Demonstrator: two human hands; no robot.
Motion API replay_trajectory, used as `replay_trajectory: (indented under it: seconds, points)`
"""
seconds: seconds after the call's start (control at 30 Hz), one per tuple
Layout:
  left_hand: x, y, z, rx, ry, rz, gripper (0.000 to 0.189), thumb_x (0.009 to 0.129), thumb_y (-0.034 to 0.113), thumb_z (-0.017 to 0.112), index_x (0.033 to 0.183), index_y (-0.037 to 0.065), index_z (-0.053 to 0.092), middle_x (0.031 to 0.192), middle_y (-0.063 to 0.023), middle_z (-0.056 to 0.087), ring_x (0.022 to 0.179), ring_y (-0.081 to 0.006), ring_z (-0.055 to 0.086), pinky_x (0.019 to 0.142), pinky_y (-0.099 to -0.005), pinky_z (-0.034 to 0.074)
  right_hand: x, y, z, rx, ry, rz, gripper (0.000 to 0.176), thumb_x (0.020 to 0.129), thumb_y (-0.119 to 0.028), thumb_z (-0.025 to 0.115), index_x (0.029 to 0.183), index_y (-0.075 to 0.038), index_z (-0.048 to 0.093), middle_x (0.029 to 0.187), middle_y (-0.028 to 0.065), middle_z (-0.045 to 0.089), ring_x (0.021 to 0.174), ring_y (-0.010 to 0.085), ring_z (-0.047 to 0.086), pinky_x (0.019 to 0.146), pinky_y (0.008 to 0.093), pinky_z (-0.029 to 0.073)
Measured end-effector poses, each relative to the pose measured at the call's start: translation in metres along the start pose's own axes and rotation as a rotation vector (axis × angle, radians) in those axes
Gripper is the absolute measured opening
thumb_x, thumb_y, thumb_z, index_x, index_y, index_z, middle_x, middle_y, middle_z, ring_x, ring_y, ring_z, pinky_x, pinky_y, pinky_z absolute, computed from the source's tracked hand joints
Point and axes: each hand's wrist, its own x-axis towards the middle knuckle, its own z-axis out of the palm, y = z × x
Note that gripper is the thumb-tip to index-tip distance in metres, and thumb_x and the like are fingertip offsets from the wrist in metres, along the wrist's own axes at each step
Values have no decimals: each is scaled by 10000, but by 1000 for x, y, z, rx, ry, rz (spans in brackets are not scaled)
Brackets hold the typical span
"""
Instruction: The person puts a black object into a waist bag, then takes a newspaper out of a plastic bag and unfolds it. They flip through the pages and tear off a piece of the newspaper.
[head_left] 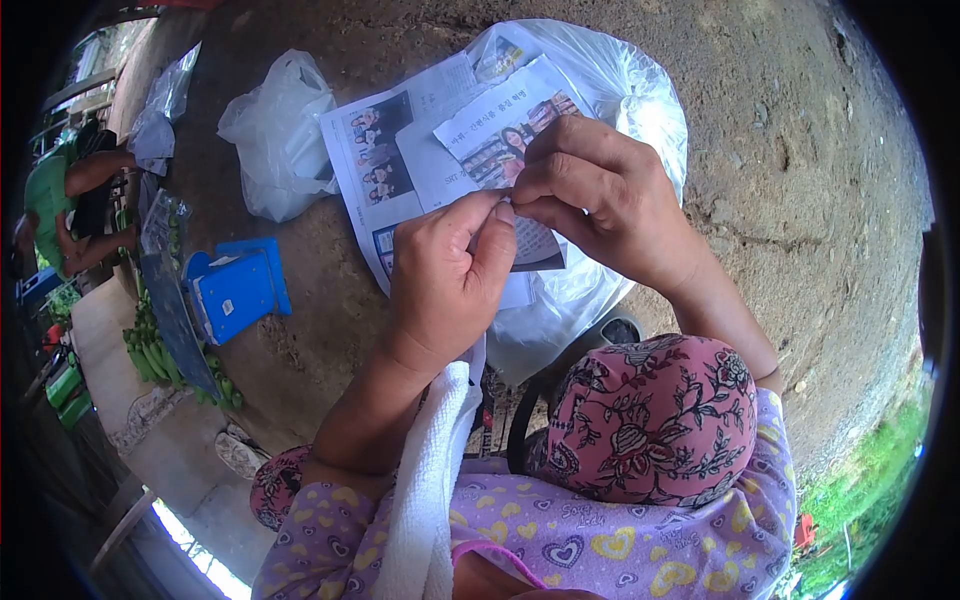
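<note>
My left hand (447,262) is closed in a pinch, with thumb and forefinger pressed together. Right against its fingertips, my right hand (610,205) is pinching too, its fingers curled. Something small and pale may be between them, but the fingers hide what it is. Below both hands lies a printed newspaper sheet (350,185), with a smaller torn piece of newspaper (480,132) on top of it. Under the paper, a large clear plastic bag (640,110) bulges out on the far and right sides.
A knotted white plastic bag (280,130) sits left of the newspaper. Further left stand a blue weighing scale (237,290) and a pile of green vegetables (155,350). Another person in a green shirt (50,205) works at the far left. A white towel (425,480) hangs in front of me.
</note>
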Motion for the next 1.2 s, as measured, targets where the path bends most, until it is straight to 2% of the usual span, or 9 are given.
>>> replay_trajectory:
  seconds: [0.4, 0.7, 0.8, 0.9, 1.0, 1.13, 1.2]
  points:
    - [-1, -3, 1, -40, 8, -13, 148, 871, 54, 536, 906, -66, 614, 671, -205, 604, 602, -345, 634, 541, -370, 464, -5, 3, 9, -32, 111, -61, 160, 697, -132, 737, 814, -90, 636, 784, 20, 589, 710, 205, 617, 585, 317, 510]
    - [-3, -6, 1, 13, 14, 17, 143, 861, 48, 552, 921, -66, 614, 699, -207, 618, 618, -346, 638, 551, -373, 475, -7, 5, 12, 51, 82, -24, 155, 690, -102, 749, 807, -93, 648, 776, 26, 601, 717, 215, 623, 578, 299, 513]
    - [-4, -5, 3, 20, 36, 32, 135, 847, 44, 568, 925, -53, 621, 714, -203, 628, 626, -345, 642, 558, -373, 484, -9, 4, 7, 300, 26, 154, 143, 736, -101, 748, 833, -73, 647, 780, 24, 625, 703, 151, 623, 581, 261, 501]
    - [-3, -5, 5, 34, 70, 92, 127, 832, 45, 583, 922, -33, 629, 727, -197, 636, 635, -341, 647, 564, -373, 491, -19, 3, 7, 662, -10, 519, 136, 807, -124, 725, 893, -42, 658, 804, 11, 645, 697, 72, 598, 595, 218, 479]
    - [-2, -5, 7, 47, 65, 100, 118, 826, 52, 591, 913, -18, 633, 726, -187, 639, 633, -334, 648, 565, -372, 493, -15, 5, -1, 994, -71, 747, 179, 863, -168, 688, 955, -17, 663, 804, -9, 648, 696, 31, 566, 596, 198, 461]
    - [-1, -5, 4, 42, 18, 56, 107, 832, 61, 587, 901, -9, 630, 711, -174, 634, 624, -327, 644, 561, -367, 491, -17, 19, -6, 1056, -270, 793, 205, 882, -203, 663, 986, -28, 681, 782, -19, 648, 662, 38, 551, 577, 202, 453]
    - [-2, -6, 5, 32, 27, 50, 105, 838, 66, 583, 897, -9, 627, 701, -169, 629, 617, -324, 641, 556, -366, 486, -15, 19, -7, 1076, -270, 744, 176, 877, -157, 663, 987, -22, 684, 797, -13, 657, 679, 40, 559, 598, 196, 455]
